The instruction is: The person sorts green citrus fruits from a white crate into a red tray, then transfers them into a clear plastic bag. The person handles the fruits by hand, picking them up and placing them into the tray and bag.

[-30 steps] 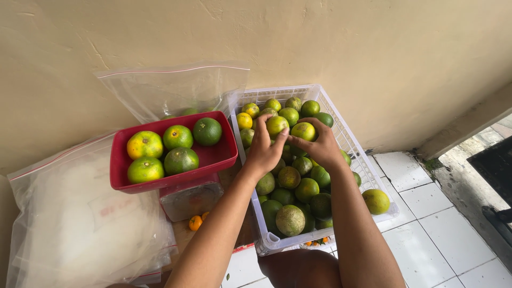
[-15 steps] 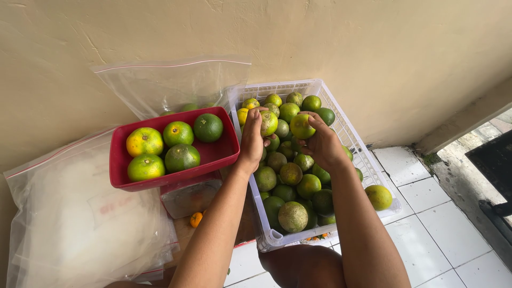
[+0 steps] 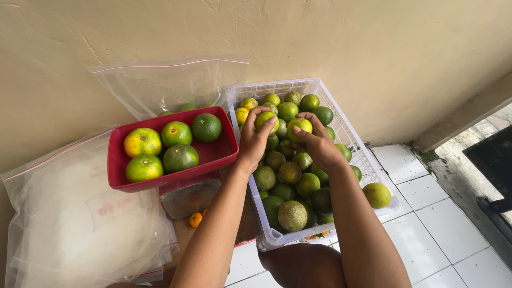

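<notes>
Both hands are in the white slatted crate [image 3: 356,143], working at the top of the citrus pile [image 3: 290,176]. Left hand [image 3: 255,140] has its fingers curled around a yellow-green fruit [image 3: 265,119] — thumb on the near side, fingertips over the top, so a closed grasp, not spread. Right hand [image 3: 319,144] does the same on a second yellow-green fruit [image 3: 300,127], with its fingers wrapped over the far side. The two held fruits sit just beside each other, near the back half of the crate, above the rest of the pile.

The crate stands against the beige wall [image 3: 373,48], on a white tiled floor [image 3: 442,224]. One yellowish fruit [image 3: 377,194] rests at the crate's right edge — whether it is inside or outside, can't tell.

Left of the crate and touching it: a red tub [image 3: 213,154] holding five larger green-orange fruits [image 3: 180,158]. Behind the tub stands a clear zip bag [image 3: 165,80], upright against the wall. A second large clear bag [image 3: 69,218] lies lower left. A small orange fruit [image 3: 196,219] lies below the tub.
</notes>
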